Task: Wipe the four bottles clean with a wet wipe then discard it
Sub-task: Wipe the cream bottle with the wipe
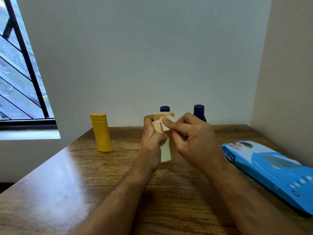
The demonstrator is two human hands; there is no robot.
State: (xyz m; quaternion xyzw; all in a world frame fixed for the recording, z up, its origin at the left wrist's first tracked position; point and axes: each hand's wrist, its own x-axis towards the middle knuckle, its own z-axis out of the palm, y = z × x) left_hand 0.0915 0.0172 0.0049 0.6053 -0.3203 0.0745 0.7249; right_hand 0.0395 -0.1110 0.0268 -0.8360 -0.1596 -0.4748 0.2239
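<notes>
Your left hand (152,139) grips the pale bottle (165,145) above the desk (67,175); your right hand (191,141) pinches the wet wipe (166,122) against its cap; turn the bottle steadily; cover every face.

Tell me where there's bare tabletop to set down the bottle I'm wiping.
Bare wood lies between the yellow bottle and the left hand, and across the near left table. Crowded: behind the hands, two blue bottles; right side, the wipes pack.
</notes>
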